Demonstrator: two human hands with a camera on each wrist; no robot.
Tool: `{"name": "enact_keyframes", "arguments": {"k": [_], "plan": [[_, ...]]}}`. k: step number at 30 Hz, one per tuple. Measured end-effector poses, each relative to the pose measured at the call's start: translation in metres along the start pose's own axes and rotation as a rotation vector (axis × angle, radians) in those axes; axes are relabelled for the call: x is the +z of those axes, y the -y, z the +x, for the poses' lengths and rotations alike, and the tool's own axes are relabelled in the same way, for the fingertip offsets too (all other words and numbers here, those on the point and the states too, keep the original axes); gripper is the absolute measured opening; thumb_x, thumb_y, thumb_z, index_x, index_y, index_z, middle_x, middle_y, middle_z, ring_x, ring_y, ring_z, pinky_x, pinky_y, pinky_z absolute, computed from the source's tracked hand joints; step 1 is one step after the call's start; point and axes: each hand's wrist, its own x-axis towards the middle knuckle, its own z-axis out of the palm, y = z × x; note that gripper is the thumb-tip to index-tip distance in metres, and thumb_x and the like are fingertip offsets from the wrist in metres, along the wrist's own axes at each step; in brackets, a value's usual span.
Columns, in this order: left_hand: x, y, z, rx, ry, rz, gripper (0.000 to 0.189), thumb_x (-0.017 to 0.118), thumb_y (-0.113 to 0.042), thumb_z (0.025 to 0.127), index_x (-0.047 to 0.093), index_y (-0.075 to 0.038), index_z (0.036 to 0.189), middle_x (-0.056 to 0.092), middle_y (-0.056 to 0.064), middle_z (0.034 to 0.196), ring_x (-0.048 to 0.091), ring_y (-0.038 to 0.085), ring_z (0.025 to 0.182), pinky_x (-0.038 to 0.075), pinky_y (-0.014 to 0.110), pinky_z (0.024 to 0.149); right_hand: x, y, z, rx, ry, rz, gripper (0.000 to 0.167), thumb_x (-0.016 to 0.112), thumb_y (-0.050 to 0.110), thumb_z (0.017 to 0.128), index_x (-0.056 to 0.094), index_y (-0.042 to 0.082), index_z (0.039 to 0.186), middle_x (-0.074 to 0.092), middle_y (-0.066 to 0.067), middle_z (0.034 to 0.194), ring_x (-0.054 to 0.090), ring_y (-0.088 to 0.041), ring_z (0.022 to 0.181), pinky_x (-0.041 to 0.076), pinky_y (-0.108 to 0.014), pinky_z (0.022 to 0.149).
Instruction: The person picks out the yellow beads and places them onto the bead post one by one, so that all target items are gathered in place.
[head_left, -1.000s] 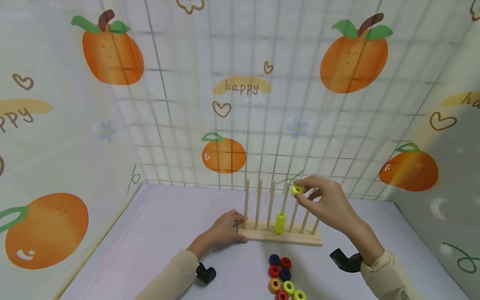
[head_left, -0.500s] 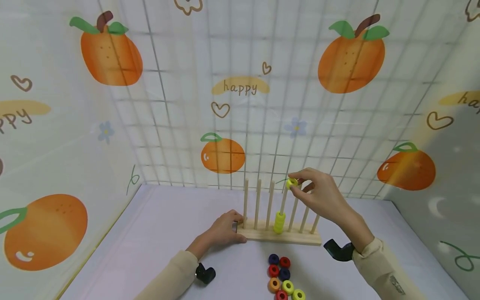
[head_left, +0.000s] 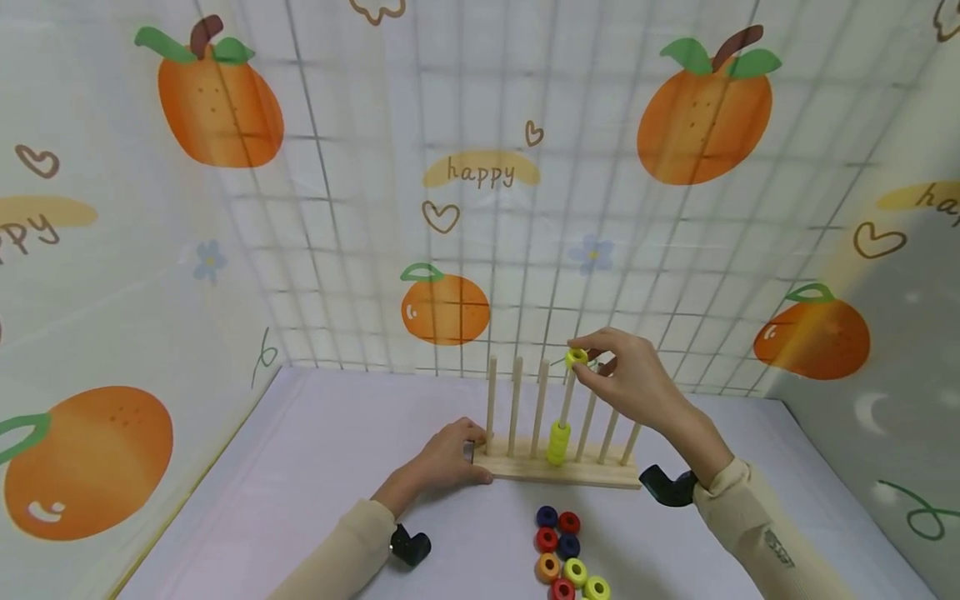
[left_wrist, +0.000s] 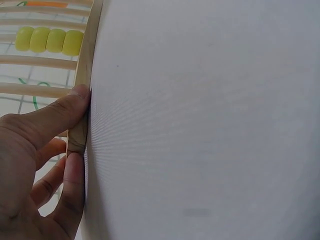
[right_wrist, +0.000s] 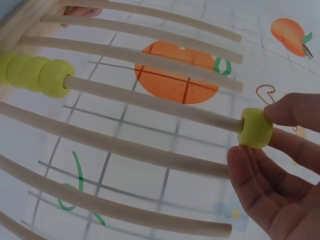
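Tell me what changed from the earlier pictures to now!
The right grip moved left and up, bringing a ring-shaped yellow bead from beside the fourth round wooden peg from the left to its tip. Nothing new was grabbed or let go. The left grip stayed holding the flat pale wooden base, and the four stacked yellow beads and the loose red, blue, orange and yellow beads stayed put.
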Motion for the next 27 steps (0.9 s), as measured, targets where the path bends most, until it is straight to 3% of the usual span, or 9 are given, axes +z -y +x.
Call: {"name": "enact_keyframes", "arguments": {"k": [9,15,27], "plan": [[-0.001,0.001,0.001,0.014,-0.002,-0.002,0.067,0.091,-0.036,0.072,0.067,-0.005,0.126,0.059,-0.002,0.118,0.056,0.023,0.116,0.045,0.042,0.099,0.002,-0.003,-0.002,0.022,0.005,0.004,0.024,0.072,0.007,0.091,0.073,0.005,0.115,0.069,-0.007,0.109,0.065,-0.020,0.090,0.056,-0.029,0.069],[-0.001,0.000,0.001,0.017,-0.004,-0.003,0.068,0.091,-0.036,0.072,0.066,-0.004,0.127,0.059,-0.002,0.118,0.056,0.022,0.115,0.046,0.042,0.098,-0.001,-0.004,-0.007,0.022,-0.049,-0.013,0.024,0.074,0.007,0.090,0.073,0.008,0.114,0.070,-0.004,0.108,0.066,-0.017,0.088,0.056,-0.031,0.068],[0.001,-0.003,0.000,-0.005,0.003,0.005,0.069,0.090,-0.035,0.072,0.065,-0.002,0.128,0.059,0.000,0.119,0.055,0.022,0.114,0.045,0.042,0.100,-0.016,-0.014,-0.033,0.029,-0.104,-0.029,0.020,0.075,0.004,0.088,0.075,0.009,0.107,0.072,-0.004,0.102,0.065,-0.015,0.085,0.056,-0.028,0.066]]}}
